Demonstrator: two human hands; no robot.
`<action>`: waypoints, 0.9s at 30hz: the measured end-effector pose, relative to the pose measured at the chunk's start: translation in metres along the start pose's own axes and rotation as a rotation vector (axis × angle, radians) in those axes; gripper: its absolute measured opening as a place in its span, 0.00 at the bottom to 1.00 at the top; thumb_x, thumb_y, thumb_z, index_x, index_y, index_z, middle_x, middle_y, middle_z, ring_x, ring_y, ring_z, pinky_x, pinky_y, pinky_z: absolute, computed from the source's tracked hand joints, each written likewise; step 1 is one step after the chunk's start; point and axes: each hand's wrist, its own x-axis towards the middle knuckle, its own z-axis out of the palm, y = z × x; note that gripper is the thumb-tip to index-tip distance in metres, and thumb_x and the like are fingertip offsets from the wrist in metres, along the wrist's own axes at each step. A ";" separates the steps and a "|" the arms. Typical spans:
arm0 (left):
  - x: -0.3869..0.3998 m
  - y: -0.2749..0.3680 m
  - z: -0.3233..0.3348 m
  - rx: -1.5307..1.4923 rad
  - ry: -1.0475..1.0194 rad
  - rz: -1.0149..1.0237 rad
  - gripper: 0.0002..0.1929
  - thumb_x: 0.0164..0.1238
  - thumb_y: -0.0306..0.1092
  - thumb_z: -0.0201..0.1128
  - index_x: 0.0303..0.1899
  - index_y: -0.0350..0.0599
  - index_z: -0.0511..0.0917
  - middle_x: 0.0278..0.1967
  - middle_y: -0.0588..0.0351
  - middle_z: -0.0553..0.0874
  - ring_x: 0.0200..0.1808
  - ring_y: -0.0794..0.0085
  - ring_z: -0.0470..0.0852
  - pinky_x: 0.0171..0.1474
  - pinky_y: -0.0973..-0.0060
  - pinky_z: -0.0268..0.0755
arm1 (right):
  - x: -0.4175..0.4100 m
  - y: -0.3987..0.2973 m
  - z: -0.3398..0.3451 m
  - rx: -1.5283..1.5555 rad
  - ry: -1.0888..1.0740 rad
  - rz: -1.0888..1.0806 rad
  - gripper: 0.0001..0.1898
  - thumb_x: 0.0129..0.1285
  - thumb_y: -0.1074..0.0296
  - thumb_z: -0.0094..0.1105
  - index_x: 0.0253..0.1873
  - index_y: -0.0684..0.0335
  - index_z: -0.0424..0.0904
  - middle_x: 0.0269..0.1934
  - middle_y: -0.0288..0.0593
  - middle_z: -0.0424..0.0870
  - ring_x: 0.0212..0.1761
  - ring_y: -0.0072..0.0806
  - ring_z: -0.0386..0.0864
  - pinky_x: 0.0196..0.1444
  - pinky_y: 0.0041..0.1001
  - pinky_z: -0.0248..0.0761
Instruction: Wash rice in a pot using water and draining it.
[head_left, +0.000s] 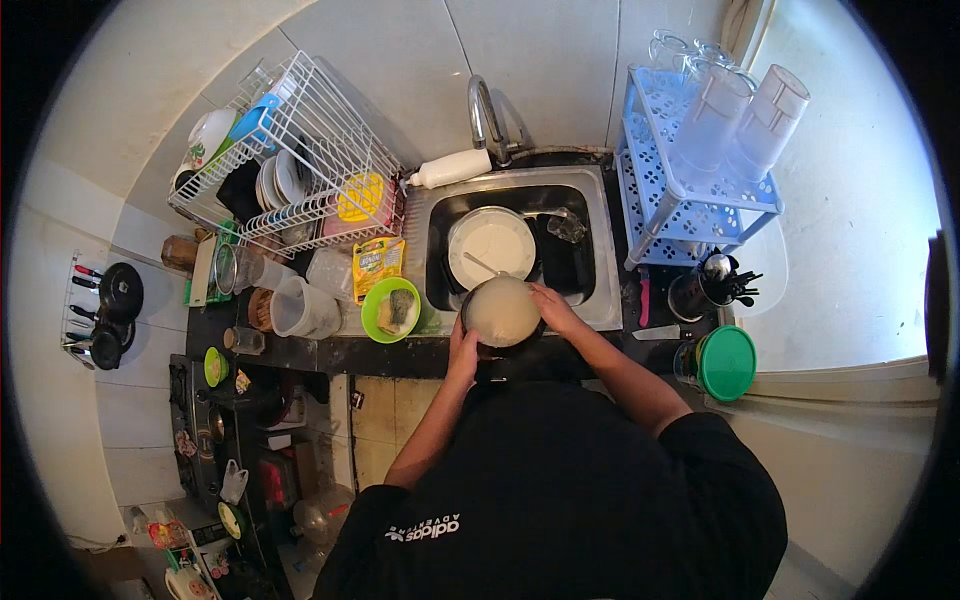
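Both hands hold a round bowl (502, 311) of cloudy, pale liquid over the front edge of a steel sink (611, 247). My left hand (463, 352) grips its left side, and my right hand (553, 307) its right side. Just behind the bowl, a white plate (493, 238) lies in the basin with a spoon (481, 264) across it. Dark cookware (564, 262) and a clear plastic piece (566, 225) are at the basin's right. Left of the bowl stands a green bowl (367, 315) with a sponge (403, 306) in it.
A curved faucet (480, 109) and a white bottle (451, 169) are behind the sink. At left stand a wire dish rack (330, 154) and plastic containers (304, 311). A blue rack (675, 202) with cups, a knife (656, 333), a utensil holder (690, 296) and a green-lidded jar (726, 363) are at right.
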 end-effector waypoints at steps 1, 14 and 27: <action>-0.001 -0.001 -0.003 0.005 0.013 0.018 0.33 0.57 0.34 0.50 0.68 0.49 0.60 0.52 0.49 0.78 0.43 0.62 0.83 0.30 0.67 0.82 | -0.002 -0.010 0.003 0.005 -0.027 0.020 0.24 0.71 0.59 0.44 0.62 0.74 0.69 0.56 0.54 0.79 0.61 0.34 0.73 0.63 0.28 0.62; 0.010 -0.010 -0.007 0.002 0.062 0.033 0.35 0.51 0.31 0.49 0.68 0.48 0.60 0.50 0.50 0.78 0.37 0.63 0.84 0.27 0.69 0.81 | 0.004 -0.030 0.005 0.253 -0.029 -0.007 0.19 0.74 0.59 0.41 0.50 0.69 0.78 0.44 0.41 0.83 0.46 0.25 0.77 0.52 0.26 0.67; 0.020 -0.016 -0.006 -0.027 0.073 0.132 0.35 0.53 0.26 0.48 0.68 0.36 0.61 0.60 0.49 0.73 0.58 0.65 0.72 0.60 0.76 0.64 | 0.006 -0.097 0.000 0.206 0.026 0.095 0.21 0.73 0.61 0.36 0.54 0.68 0.78 0.47 0.43 0.83 0.49 0.27 0.78 0.55 0.25 0.67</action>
